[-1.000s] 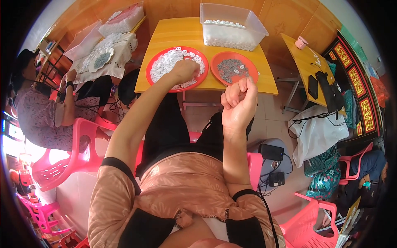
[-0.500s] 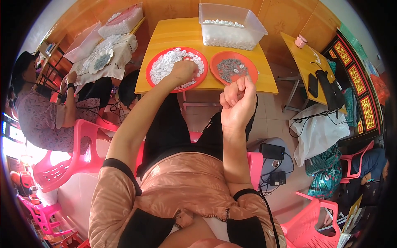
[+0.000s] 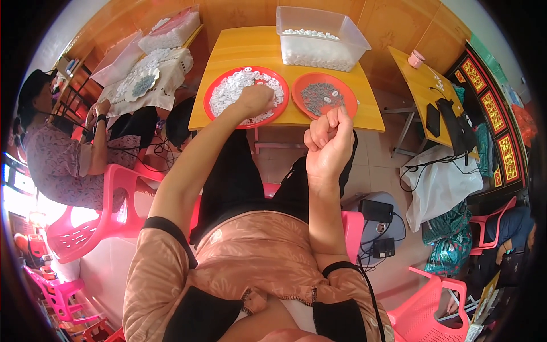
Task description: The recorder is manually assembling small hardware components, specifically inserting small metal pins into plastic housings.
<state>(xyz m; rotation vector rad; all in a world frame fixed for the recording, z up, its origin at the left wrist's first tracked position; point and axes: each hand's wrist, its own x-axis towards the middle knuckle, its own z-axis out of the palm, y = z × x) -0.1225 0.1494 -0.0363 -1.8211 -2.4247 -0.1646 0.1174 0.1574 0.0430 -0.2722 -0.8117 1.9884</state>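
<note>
Over the right part of a red plate (image 3: 209, 108) hovers or rests my left hand (image 3: 256, 101), its fingers curled in and mostly hidden from view. Small white plastic pieces (image 3: 226, 93), flat with holes, are heaped on that plate. My right hand (image 3: 329, 139) is raised at the near edge of an orange-red plate (image 3: 351, 97), palm side showing. Its fingers are folded, thumb pressed against them; whatever they hold, if anything, is too small to make out. Thin grey metal pins or screws (image 3: 317, 98) lie on this plate, with a white piece among them.
A clear plastic tub (image 3: 319, 57) of white pieces stands at the back of the yellow table (image 3: 245, 43). On the left, a person (image 3: 74, 148) sits at another table (image 3: 171, 85). A side table (image 3: 410, 74) with a phone is on the right; pink chairs (image 3: 421, 308) stand around.
The view has shifted slightly, moving the tables and plates a little right in the picture. Both hands keep nearly the same places, fingers still folded.
</note>
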